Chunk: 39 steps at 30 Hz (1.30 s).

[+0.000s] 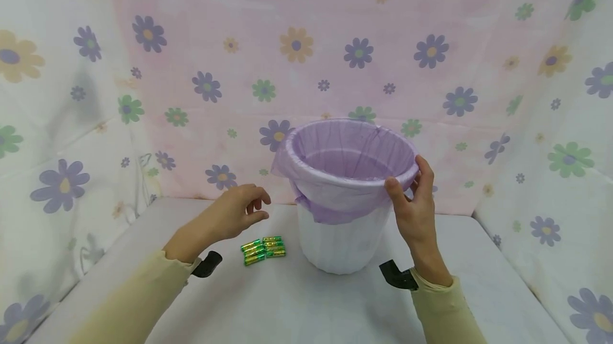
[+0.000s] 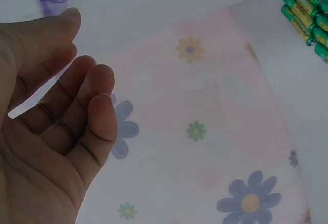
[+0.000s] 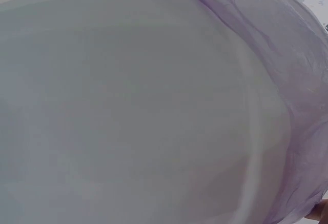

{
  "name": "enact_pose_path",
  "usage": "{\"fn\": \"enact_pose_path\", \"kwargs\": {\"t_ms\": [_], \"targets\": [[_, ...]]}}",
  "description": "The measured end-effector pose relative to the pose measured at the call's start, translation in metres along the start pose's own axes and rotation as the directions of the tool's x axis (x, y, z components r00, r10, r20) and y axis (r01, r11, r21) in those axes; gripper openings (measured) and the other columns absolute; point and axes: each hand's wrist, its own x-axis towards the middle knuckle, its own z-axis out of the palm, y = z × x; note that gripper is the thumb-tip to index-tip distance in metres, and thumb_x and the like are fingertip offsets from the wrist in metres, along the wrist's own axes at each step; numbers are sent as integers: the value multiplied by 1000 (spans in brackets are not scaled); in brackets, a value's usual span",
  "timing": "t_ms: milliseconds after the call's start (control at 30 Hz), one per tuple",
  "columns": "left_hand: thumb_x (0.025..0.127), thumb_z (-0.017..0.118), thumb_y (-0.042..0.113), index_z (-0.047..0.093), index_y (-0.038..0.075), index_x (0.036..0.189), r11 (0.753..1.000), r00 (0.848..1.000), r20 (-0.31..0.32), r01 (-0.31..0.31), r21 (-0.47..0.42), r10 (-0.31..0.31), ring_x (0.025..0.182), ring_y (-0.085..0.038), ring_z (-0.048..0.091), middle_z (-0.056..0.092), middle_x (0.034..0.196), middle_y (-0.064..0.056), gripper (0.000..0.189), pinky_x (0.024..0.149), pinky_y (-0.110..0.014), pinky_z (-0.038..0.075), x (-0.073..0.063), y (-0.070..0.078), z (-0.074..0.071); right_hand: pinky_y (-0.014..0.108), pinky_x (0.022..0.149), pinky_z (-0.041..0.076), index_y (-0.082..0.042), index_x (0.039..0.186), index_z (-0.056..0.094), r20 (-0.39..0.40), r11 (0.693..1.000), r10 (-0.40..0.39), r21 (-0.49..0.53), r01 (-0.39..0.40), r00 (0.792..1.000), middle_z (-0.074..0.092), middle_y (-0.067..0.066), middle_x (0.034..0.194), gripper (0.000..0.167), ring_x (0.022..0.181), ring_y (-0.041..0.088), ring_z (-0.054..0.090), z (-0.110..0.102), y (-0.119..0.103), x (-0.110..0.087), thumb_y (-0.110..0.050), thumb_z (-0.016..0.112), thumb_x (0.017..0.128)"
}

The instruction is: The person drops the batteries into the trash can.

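Observation:
A white trash can (image 1: 342, 248) stands upright on the table, lined with a thin purple plastic bag (image 1: 330, 208) that is folded over its rim. My right hand (image 1: 417, 216) grips the rim on the right side through the bag, thumb toward the front. Left of the can, my left hand (image 1: 232, 215) hovers with loosely bent fingers and nothing in them. Just below it lie several green and gold batteries (image 1: 254, 252) in two side-by-side groups. In the right wrist view, the can's wall (image 3: 143, 106) fills most of the picture, with only a bit of hand at the lower right.
A white-covered table (image 1: 306, 307) carries the can and batteries. Flower-patterned cloth (image 1: 311, 83) hangs behind the table and along both sides. Dark curved pieces, one a black wrist mount (image 1: 207, 264), stick out at both sleeve cuffs.

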Motion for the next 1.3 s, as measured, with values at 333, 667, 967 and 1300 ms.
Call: {"fn": "enact_pose_path", "kwargs": {"t_ms": [333, 667, 967, 1300], "targets": [[85, 73, 16, 64, 12, 101, 990, 985, 106, 140, -12, -138, 68, -10, 47, 51, 80, 8, 19, 63, -26, 43, -23, -30, 44, 55, 100, 36, -24, 150, 20, 1, 1000, -10, 4, 10, 1000, 35, 12, 141, 71, 125, 31, 42, 1, 0, 0, -29, 61, 92], [83, 74, 12, 65, 7, 104, 968, 954, 195, 243, -60, -228, 69, -13, 48, 52, 80, 4, 24, 60, -27, 43, -37, -46, 75, 57, 101, 36, -24, 150, 19, 2, 1000, 0, -6, 0, 1000, 34, 13, 142, 72, 126, 32, 41, 1, 1, 0, -31, 60, 91], [77, 80, 16, 65, 11, 100, 973, 950, 224, 229, -24, -218, 74, -13, 48, 54, 81, 4, 28, 68, -34, 43, -41, -58, 99, 56, 101, 36, -23, 150, 19, 2, 1000, -2, 3, 2, 1000, 34, 12, 143, 72, 126, 32, 41, 1, 2, -1, -31, 61, 91], [75, 81, 16, 65, 13, 99, 974, 948, 224, 226, 29, -227, 75, -12, 49, 54, 82, 6, 29, 71, -35, 44, -39, -59, 107, 55, 100, 38, -23, 149, 20, 2, 1000, -20, 8, 20, 1000, 35, 12, 142, 71, 125, 35, 42, 0, 2, 1, -29, 61, 92]]}}
